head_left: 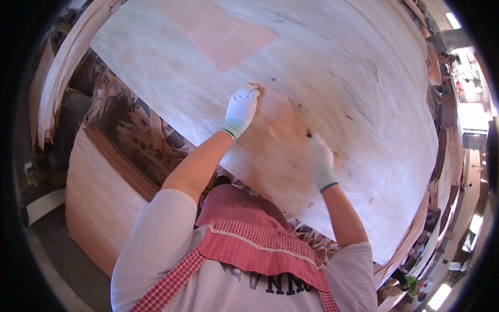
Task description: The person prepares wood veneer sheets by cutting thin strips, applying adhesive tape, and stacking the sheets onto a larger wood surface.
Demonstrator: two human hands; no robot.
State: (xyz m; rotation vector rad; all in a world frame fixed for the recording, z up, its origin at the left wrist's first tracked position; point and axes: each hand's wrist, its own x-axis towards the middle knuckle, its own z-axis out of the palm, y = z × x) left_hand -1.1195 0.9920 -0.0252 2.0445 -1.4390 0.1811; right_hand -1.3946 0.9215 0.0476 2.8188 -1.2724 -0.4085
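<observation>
A large pale wood veneer sheet [364, 104] lies in front of me. My left hand [242, 108], in a white knit glove with a green-striped cuff, is closed at the left edge of a small pinkish-brown veneer piece [278, 110] on the sheet. The fingertips seem to pinch that edge. My right hand [321, 160], gloved the same way, is closed near the piece's lower right end and smeared by motion. A small dark tip [309, 133] sticks out of its fist; the rest of that object is hidden. Farther off, a larger pink veneer patch [223, 34] lies on the sheet.
Torn veneer scraps [148, 130] are heaped below the sheet's left edge. A stack of curved veneer sheets [99, 192] stands at the left, and long bent strips [70, 62] rise behind it. More stacked veneer [449, 140] lines the right side.
</observation>
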